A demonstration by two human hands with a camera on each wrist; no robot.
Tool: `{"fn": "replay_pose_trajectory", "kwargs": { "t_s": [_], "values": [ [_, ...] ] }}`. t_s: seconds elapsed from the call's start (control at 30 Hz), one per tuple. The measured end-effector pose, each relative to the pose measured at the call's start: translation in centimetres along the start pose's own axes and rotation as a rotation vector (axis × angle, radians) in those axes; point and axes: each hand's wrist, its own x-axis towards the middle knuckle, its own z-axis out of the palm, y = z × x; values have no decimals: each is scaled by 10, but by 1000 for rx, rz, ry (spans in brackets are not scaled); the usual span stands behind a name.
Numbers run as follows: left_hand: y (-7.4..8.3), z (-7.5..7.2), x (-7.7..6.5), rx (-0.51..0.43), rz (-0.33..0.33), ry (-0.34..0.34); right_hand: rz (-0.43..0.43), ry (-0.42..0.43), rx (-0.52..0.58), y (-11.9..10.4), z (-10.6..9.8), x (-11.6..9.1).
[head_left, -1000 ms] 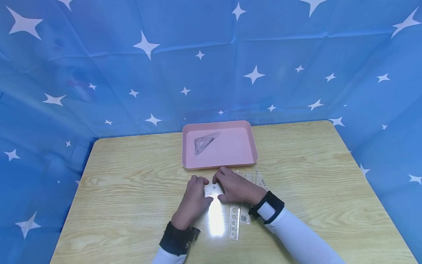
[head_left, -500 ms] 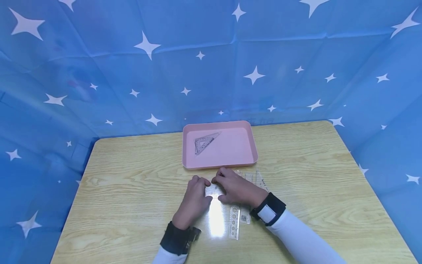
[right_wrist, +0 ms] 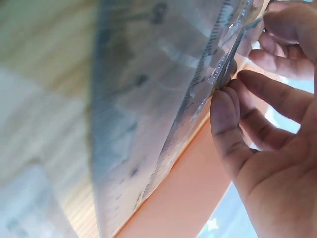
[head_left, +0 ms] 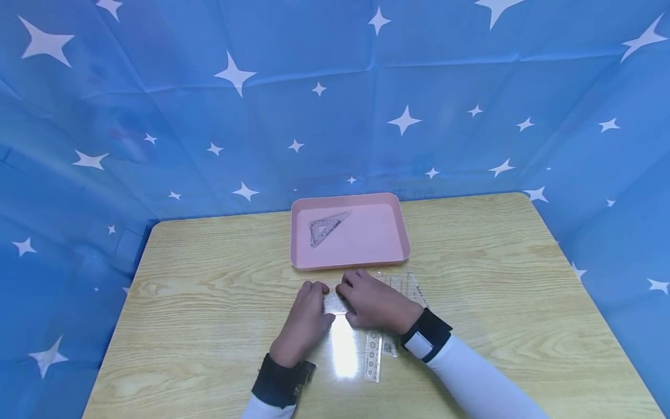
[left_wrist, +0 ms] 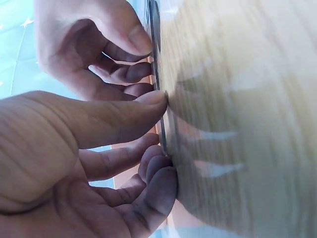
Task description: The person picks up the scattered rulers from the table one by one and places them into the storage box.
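Between both hands lies a clear flat plastic measuring piece (head_left: 335,303) with printed marks, low over the table in front of the pink tray. My left hand (head_left: 305,319) pinches its left side, thumb on the near edge and curled fingers at the far one. On the other side, my right hand (head_left: 379,302) pinches it the same way and covers that part; its full outline is hidden. The left wrist view catches the piece edge-on as a thin dark line (left_wrist: 156,42). A clear set square (head_left: 416,289) lies beside the right wrist.
The pink tray (head_left: 361,265) stands at the back middle, holding another clear set square (head_left: 325,227). A stencil ruler (head_left: 373,356) with a row of holes and a second clear strip (head_left: 389,348) lie partly under the right hand. Blue starred cloth hangs behind the table (head_left: 209,279).
Both hands keep their grip and shift only slightly. The small square mark seen on the piece earlier is now out of sight near the right fingers. The tray and rulers stay put.
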Motion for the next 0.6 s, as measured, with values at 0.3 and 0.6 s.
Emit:
{"fn": "replay_pose_trajectory", "kwargs": {
  "t_s": [0.3,0.6],
  "values": [
    [2,3,-1,14,5,33,-12,30,-20,2,5,-1],
    [3,6,1,1,23,38,29,-28,70,0,2,-2]
  ]
}}
